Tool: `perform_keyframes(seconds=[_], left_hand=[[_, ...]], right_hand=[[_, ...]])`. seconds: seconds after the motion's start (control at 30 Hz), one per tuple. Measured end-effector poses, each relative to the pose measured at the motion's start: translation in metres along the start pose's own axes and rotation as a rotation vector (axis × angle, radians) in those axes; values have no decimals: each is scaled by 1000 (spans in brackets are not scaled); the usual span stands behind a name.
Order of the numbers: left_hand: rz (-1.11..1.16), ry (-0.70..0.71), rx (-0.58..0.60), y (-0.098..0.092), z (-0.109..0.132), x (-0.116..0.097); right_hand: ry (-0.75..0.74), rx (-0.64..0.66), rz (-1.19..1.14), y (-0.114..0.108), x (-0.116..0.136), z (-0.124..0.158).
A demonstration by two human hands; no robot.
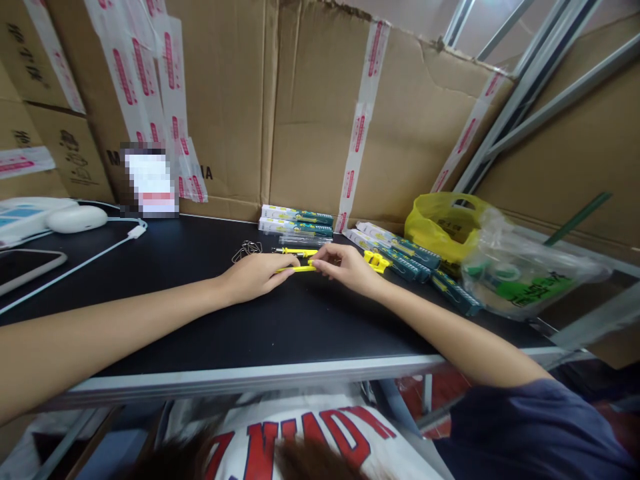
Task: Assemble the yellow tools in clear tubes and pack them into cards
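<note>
Over the black table [280, 333], the person's left hand [253, 276] and right hand [349, 268] each pinch a thin yellow stick [303, 269] between thumb and fingers, the work on it apparently unfinished. Loose yellow pieces [376, 261] beside the right hand and metal clips [247, 250] beyond the left seem still to be dealt with; whether the slim boxes [297, 227] behind are already filled cannot be told.

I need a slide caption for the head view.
Left hand and right hand holding a yellow piece at a black table.
</note>
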State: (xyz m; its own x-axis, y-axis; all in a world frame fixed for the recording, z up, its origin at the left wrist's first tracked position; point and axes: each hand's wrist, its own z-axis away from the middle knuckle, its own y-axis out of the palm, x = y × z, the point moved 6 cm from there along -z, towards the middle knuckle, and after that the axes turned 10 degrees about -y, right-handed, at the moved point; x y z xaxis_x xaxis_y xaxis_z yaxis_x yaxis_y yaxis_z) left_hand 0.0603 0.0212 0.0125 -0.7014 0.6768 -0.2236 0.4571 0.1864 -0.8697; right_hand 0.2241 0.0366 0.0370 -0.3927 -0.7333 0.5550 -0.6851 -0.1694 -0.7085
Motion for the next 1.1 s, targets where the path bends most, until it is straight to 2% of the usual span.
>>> perform_keyframes(seconds=[0.3, 0.57, 1.1], left_hand=[[21, -28, -29, -2, 1, 2], [18, -46, -42, -4, 1, 1], [14, -8, -1, -4, 2, -2]], right_hand=[[25, -43, -143, 1, 1, 1], [18, 0, -344, 3, -7, -1], [46, 43, -369, 12, -6, 1]])
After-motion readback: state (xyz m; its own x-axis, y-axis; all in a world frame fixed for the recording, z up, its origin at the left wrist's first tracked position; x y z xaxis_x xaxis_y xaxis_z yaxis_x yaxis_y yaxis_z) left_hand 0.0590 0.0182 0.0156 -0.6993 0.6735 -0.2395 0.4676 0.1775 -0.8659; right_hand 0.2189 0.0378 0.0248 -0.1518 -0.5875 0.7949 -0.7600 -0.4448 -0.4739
